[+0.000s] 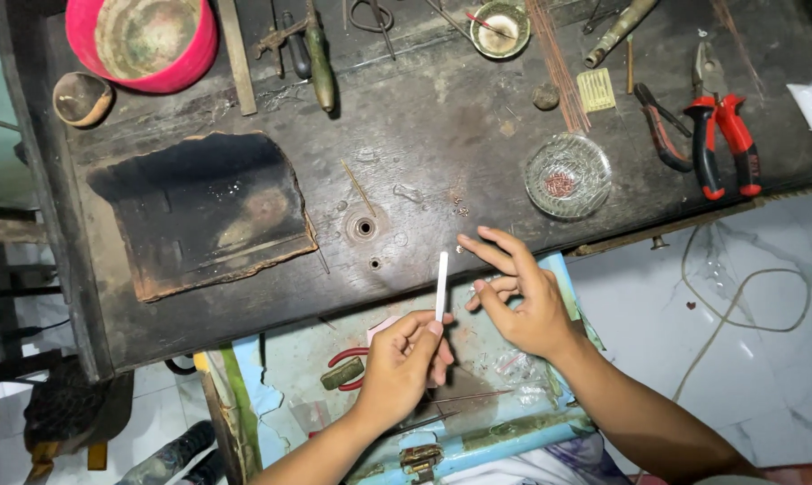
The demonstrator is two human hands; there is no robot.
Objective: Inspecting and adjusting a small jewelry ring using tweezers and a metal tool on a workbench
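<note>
My left hand (404,364) pinches a thin white stick (441,284) by its lower end and holds it upright over the front edge of the dark wooden workbench (442,144). My right hand (518,296) is just right of the stick, fingers spread and slightly curled, holding nothing that I can see. Both hands hover above an open light-blue drawer (505,431) under the bench. Tiny reddish bits (461,210) lie on the bench just beyond my right fingertips.
A glass dish with reddish bits (568,175) stands right of centre. Red-handled pliers (725,135) lie far right, a pink bowl (145,40) far left, a charred board (204,211) at left. Red-handled pliers (348,368) rest in the drawer. Hand tools line the back edge.
</note>
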